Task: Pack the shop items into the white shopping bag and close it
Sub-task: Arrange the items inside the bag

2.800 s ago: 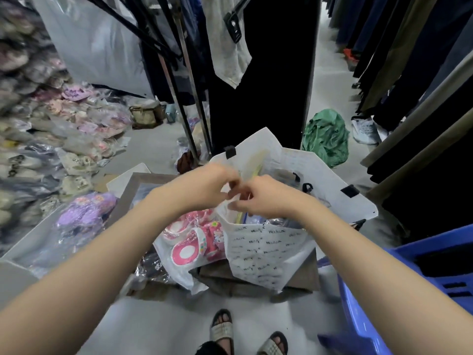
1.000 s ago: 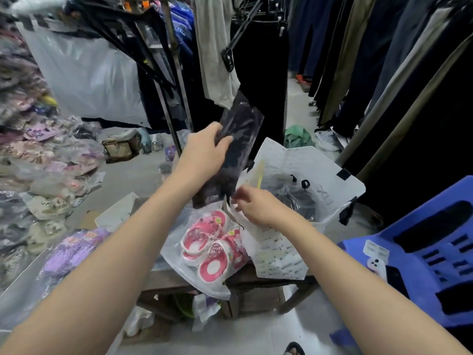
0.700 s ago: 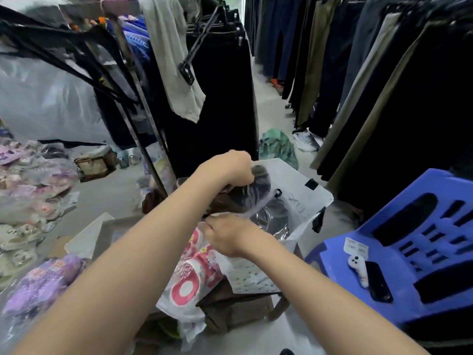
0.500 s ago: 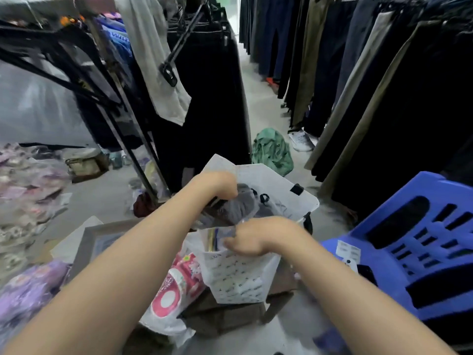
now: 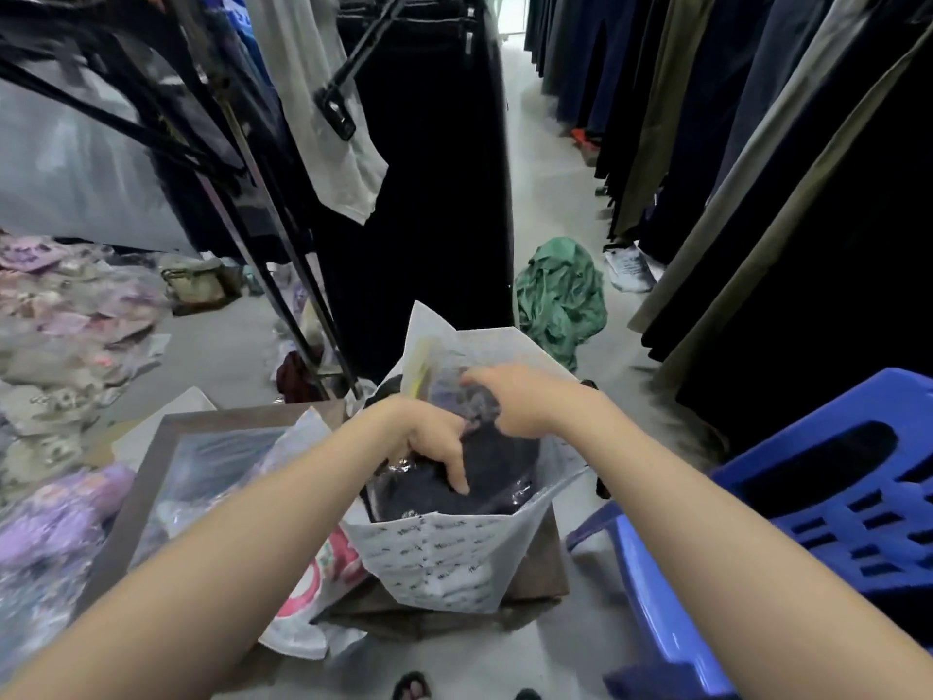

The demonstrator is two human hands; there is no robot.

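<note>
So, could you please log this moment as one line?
step: packing | left hand: pressing dark packet down | right hand: on packet | white bag: open

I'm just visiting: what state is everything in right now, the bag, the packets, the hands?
white shopping bag, mouth open, standing upright.
dark packet, lying in the bag's mouth, not fully down.
left hand, presses down on the dark packet.
right hand, grips the dark packet's upper edge.
pink shoe packet, outside the bag, beside it.
</note>
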